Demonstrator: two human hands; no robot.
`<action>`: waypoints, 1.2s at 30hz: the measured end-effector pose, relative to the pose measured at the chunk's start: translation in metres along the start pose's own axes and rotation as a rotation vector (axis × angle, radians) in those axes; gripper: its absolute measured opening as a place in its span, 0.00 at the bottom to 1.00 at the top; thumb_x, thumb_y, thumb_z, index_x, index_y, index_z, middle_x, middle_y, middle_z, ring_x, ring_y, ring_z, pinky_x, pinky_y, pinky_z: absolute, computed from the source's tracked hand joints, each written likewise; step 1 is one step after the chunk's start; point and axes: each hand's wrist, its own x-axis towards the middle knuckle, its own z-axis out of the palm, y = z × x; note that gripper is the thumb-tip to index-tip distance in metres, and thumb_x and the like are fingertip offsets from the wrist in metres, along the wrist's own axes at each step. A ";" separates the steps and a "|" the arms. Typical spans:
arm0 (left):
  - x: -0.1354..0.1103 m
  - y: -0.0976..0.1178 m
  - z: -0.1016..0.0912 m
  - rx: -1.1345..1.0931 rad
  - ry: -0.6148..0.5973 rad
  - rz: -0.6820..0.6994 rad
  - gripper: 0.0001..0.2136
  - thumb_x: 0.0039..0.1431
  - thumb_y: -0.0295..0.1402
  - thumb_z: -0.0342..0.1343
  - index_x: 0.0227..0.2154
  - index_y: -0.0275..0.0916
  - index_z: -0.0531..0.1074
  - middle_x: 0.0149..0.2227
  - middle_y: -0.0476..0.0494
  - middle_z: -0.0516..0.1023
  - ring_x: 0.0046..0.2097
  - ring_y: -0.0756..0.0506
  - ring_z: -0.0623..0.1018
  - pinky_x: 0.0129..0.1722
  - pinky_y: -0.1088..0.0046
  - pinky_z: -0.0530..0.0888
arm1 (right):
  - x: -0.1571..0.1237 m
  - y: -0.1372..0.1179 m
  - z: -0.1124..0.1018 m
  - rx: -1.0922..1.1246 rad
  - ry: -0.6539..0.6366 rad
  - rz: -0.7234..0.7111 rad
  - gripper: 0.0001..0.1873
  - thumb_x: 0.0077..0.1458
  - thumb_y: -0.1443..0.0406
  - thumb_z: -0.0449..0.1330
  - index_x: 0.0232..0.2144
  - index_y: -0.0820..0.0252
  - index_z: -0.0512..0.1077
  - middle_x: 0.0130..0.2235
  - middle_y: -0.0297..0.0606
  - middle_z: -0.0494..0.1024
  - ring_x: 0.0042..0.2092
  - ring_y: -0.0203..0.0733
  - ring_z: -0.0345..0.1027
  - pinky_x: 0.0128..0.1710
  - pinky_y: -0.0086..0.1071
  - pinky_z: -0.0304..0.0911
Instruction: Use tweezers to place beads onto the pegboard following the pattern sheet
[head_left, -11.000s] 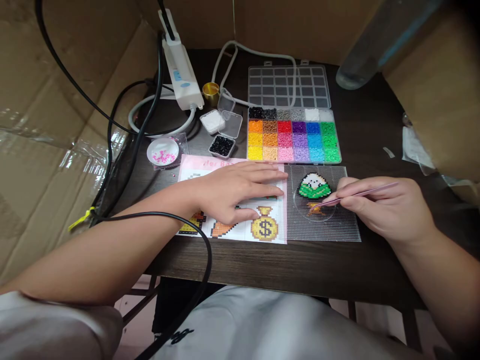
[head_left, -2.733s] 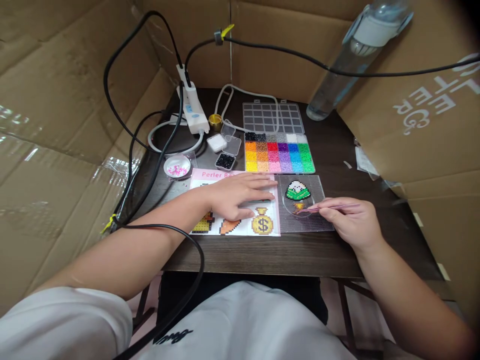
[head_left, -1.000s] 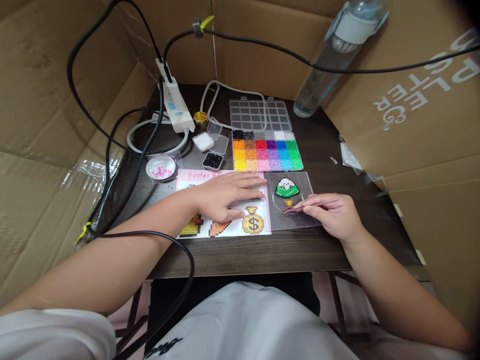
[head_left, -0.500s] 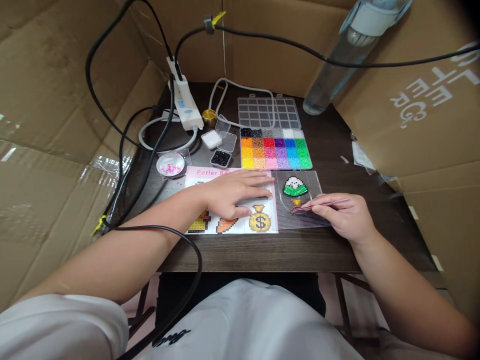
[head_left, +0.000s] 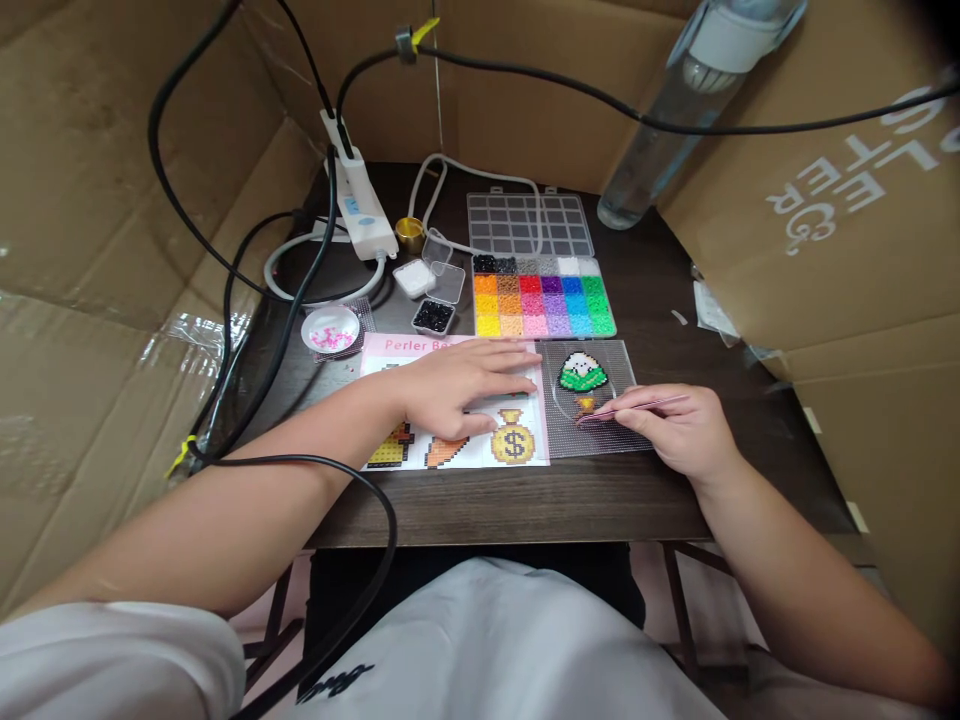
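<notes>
My left hand [head_left: 457, 385] lies flat with fingers stretched out on the pink-edged pattern sheet [head_left: 517, 445], just above a printed money bag. My right hand [head_left: 679, 430] pinches pink tweezers [head_left: 637, 406], their tip at a few orange beads [head_left: 586, 404] on the clear pegboard [head_left: 600, 440]. A green and white bead figure [head_left: 582, 372] sits on the board just beyond the tip. The sorted bead box [head_left: 544, 300] of many colours lies open behind the board.
A white dish of pink beads [head_left: 330, 328], small tubs of white beads [head_left: 414, 278] and black beads [head_left: 433, 316], a gold cap [head_left: 409, 232] and a white power strip [head_left: 360, 205] sit at the back left. Black cables [head_left: 360, 480] loop across. A water bottle [head_left: 660, 130] leans at the back; cardboard walls surround.
Both hands hold their places; the tweezer tip stays at the orange beads. Only the camera view has shifted slightly.
</notes>
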 end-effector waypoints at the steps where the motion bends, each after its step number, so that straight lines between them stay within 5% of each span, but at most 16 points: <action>1: 0.000 0.000 0.000 0.002 -0.001 0.000 0.30 0.67 0.45 0.53 0.67 0.37 0.68 0.76 0.34 0.55 0.76 0.32 0.56 0.74 0.45 0.57 | 0.000 -0.001 0.000 0.005 0.002 0.004 0.06 0.57 0.67 0.70 0.34 0.49 0.87 0.36 0.34 0.88 0.37 0.43 0.85 0.42 0.30 0.81; 20: 0.001 -0.001 -0.001 0.003 0.013 0.014 0.28 0.65 0.43 0.56 0.66 0.38 0.69 0.75 0.33 0.56 0.76 0.32 0.58 0.74 0.46 0.57 | 0.003 -0.007 0.002 0.023 0.002 0.085 0.08 0.56 0.56 0.72 0.32 0.52 0.87 0.35 0.40 0.87 0.37 0.50 0.85 0.41 0.36 0.82; 36: 0.001 0.000 -0.002 0.035 0.008 0.023 0.28 0.66 0.43 0.55 0.66 0.36 0.69 0.75 0.31 0.57 0.75 0.32 0.59 0.74 0.46 0.58 | 0.003 -0.004 0.002 0.037 0.005 0.095 0.08 0.57 0.56 0.72 0.32 0.54 0.87 0.35 0.41 0.87 0.37 0.49 0.85 0.41 0.36 0.82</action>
